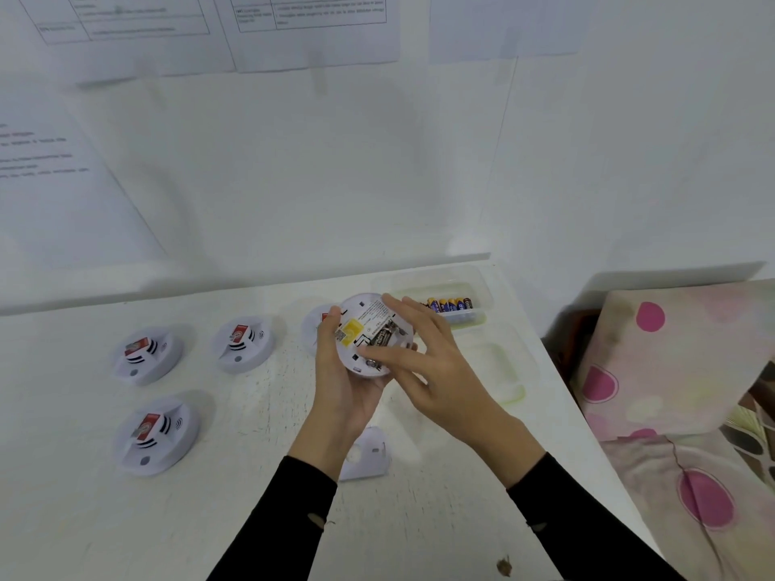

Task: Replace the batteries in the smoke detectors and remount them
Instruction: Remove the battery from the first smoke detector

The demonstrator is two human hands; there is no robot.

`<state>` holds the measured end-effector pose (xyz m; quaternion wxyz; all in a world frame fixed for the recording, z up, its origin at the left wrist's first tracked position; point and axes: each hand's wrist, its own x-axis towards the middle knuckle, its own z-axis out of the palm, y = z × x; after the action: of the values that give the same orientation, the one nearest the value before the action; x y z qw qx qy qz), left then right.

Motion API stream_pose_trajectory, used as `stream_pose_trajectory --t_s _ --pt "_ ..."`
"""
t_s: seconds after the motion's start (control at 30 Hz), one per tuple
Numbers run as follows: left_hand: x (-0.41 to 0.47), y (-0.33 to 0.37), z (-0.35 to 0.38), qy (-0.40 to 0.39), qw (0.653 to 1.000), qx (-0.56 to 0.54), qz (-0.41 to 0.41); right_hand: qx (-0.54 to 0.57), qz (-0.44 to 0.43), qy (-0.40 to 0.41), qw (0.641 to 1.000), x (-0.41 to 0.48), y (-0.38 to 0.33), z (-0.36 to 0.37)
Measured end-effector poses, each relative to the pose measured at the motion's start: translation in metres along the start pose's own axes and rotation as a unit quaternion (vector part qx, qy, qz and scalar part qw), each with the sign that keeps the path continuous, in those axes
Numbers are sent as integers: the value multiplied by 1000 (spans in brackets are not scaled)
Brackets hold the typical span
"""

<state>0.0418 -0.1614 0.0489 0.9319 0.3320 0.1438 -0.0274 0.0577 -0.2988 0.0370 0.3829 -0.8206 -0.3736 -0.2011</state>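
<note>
My left hand (341, 371) grips a white round smoke detector (369, 333) turned back-side up, with a yellow label and a dark battery (385, 334) in its open compartment. My right hand (436, 371) reaches over it with fingers spread, the fingertips touching the battery area and the detector's rim. A white mounting plate (369, 454) lies on the table under my left wrist. Three more detectors (149, 357) (245, 343) (157, 434) sit face up at the left, and a fourth (316, 325) is partly hidden behind my left hand.
A clear plastic tray (444, 287) at the back right holds several blue-and-gold batteries (451, 304). A second clear tray (499, 371) lies beside my right hand. The white table (251, 517) ends at the right, where a bed with pink-spotted bedding (679, 392) stands. Printed sheets hang on the wall.
</note>
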Motion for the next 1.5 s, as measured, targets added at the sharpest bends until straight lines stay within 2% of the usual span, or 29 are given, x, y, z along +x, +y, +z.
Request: stream_pose_trajectory --t_s 0.1,0.17,0.23,0.3,0.37,0.43,0.5,0.53,0.6,0.8,0.87,0.9,0.97,1.0,1.1,1.2,1.33,1.5 --pt "2 1 -1 -2 999 -28 -19 -36 -66 6 997 1 6 -1" --pt "4 -1 -1 -8 999 -35 -27 1 -59 25 998 2 0 -4" --pt "7 -3 -2 -22 999 -23 -23 125 31 78 989 4 -12 -10" --pt "9 -4 -5 -29 999 -16 -17 245 159 158 943 8 -16 -17" --pt "9 -4 -10 -22 999 -30 -11 293 294 202 887 11 -1 -23" --pt "10 -4 -14 -19 999 -49 -5 255 409 128 867 8 25 -28" --pt "11 -4 -17 -17 998 -55 -1 165 487 -20 857 2 48 -29" --pt "11 -4 -17 -18 998 -55 -2 124 511 -74 847 -1 56 -27" --pt "11 -4 -19 -18 998 -52 -2 55 529 -121 838 -6 70 -18" --pt "8 2 -24 4 999 -33 8 -76 504 -170 844 -8 81 0" --pt "7 5 -28 12 1000 -11 20 -121 434 -120 884 -8 69 2" --pt "6 7 -31 14 1000 -1 23 -114 376 -65 917 -8 57 3" --pt "5 11 -41 17 999 19 28 -49 236 40 970 -12 27 10" --pt "4 14 -47 19 999 31 30 -15 178 47 983 -16 11 15" --pt "-1 24 -70 22 994 98 33 61 89 -68 992 -42 -16 38" --pt "-5 31 -100 74 975 205 45 50 49 -168 983 -73 -8 66" --pt "-12 37 -132 159 926 338 48 32 57 -223 973 -88 9 83" --pt "-15 40 -141 135 854 499 60 41 82 -244 965 -76 19 86"
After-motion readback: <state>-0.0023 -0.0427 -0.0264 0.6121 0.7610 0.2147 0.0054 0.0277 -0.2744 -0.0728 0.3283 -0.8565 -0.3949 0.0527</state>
